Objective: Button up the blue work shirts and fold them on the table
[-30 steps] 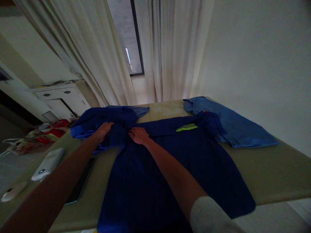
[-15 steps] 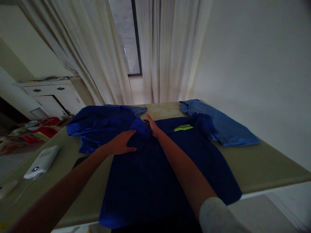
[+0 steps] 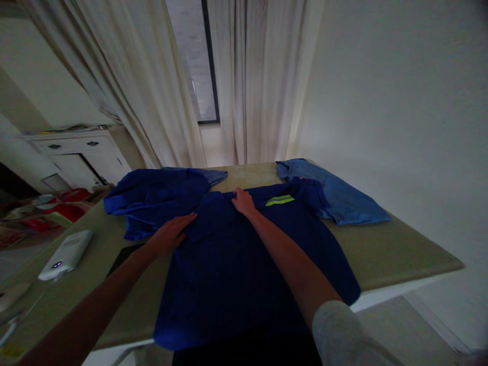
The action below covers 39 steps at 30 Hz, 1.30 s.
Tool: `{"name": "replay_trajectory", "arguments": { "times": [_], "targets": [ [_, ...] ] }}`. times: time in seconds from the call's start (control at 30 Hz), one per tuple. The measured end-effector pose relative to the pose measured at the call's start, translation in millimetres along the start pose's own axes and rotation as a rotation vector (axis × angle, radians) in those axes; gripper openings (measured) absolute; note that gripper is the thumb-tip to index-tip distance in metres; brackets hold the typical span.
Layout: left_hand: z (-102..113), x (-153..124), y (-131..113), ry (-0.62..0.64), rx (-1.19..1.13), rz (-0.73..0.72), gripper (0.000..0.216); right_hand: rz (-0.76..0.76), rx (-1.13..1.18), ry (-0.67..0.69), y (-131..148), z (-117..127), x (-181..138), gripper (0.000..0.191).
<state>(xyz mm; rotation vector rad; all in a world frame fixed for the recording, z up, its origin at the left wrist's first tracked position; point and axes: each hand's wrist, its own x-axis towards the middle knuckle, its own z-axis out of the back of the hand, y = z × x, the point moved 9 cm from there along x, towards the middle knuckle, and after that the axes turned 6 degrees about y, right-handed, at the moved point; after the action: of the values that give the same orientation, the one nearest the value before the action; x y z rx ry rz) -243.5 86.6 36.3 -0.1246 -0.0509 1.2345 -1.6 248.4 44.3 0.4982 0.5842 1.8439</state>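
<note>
A dark blue work jacket (image 3: 224,284) with a yellow-green reflective strip lies spread in front of me, its lower end hanging over the near table edge. My left hand (image 3: 173,235) rests at the jacket's left side, fingers stretched out and lying on the cloth. Up at the far edge of the jacket, my right hand (image 3: 243,201) is closed, its curled fingers pinching the fabric near the folded part. The fingertips are partly hidden. A crumpled bright blue garment (image 3: 152,195) lies just beyond my left hand.
A lighter blue garment (image 3: 343,195) lies at the table's right back. On the left of the table (image 3: 412,259) are a white device (image 3: 66,254) with a cable and a flat black object (image 3: 124,256). Curtains (image 3: 263,91) hang behind; a white cabinet (image 3: 80,157) stands at the left.
The bunched part of the jacket between my hands now lies flatter. My left hand has moved left and toward me, onto the side edge. My right hand's fingers have curled in.
</note>
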Motion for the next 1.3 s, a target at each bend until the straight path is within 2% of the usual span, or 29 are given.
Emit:
{"name": "replay_trajectory", "arguments": {
  "times": [0.07, 0.13, 0.23, 0.3, 0.37, 0.47, 0.53, 0.6, 0.7, 0.8, 0.9, 0.97, 1.07, 1.1, 1.2, 1.23, 1.3],
  "targets": [
    [-9, 3, -8, 0.08, 0.014, -0.051, 0.079, 0.021, -0.06, -0.079, -10, 24, -10, 0.036],
    [-14, 9, -12, 0.121, 0.055, -0.028, 0.076, 0.022, -0.099, -0.184, -30, 58, -22, 0.034],
    [-6, 25, -29, 0.02, 0.077, -0.002, 0.064, -0.055, -0.147, -0.412, -80, 124, -55, 0.036],
    [1, 40, -55, -0.071, 0.044, -0.035, 0.058, -0.164, -0.217, -0.582, -119, 166, -85, 0.043],
    [4, 60, -90, -0.13, -0.001, -0.097, 0.054, -0.345, -0.272, -0.683, -162, 196, -115, 0.054],
    [0, 102, -148, -0.145, -0.052, -0.197, 0.053, -0.6, -0.256, -0.624, -220, 209, -142, 0.073],
    [-5, 138, -184, -0.133, -0.079, -0.24, 0.056, -0.654, -0.207, -0.541, -243, 205, -146, 0.078],
    [-9, 177, -216, -0.135, -0.107, -0.256, 0.06, -0.633, -0.151, -0.519, -254, 204, -143, 0.075],
    [-15, 233, -254, -0.176, -0.155, -0.214, 0.066, -0.571, -0.035, -0.564, -263, 207, -137, 0.069],
    [-29, 269, -282, -0.178, -0.179, -0.182, 0.066, -0.507, 0.066, -0.627, -273, 212, -136, 0.066],
    [-50, 280, -303, -0.115, -0.135, -0.234, 0.058, -0.418, 0.122, -0.69, -277, 217, -137, 0.06],
    [-58, 277, -308, -0.119, -0.107, -0.26, 0.053, -0.33, 0.119, -0.74, -268, 220, -137, 0.054],
    [-61, 273, -306, -0.156, -0.105, -0.272, 0.051, -0.084, 0.024, -0.761, -223, 216, -132, 0.05],
    [-61, 272, -305, -0.164, -0.106, -0.274, 0.05, 0.032, -0.019, -0.702, -200, 207, -128, 0.05],
    [-60, 269, -305, -0.184, -0.074, -0.295, 0.044, 0.339, -0.133, -0.384, -137, 164, -118, 0.057],
    [-60, 268, -305, -0.184, -0.058, -0.304, 0.041, 0.393, -0.152, -0.303, -123, 151, -119, 0.06],
    [-60, 265, -307, -0.175, -0.037, -0.319, 0.035, 0.433, -0.158, -0.225, -109, 136, -122, 0.066]
  ]
}}
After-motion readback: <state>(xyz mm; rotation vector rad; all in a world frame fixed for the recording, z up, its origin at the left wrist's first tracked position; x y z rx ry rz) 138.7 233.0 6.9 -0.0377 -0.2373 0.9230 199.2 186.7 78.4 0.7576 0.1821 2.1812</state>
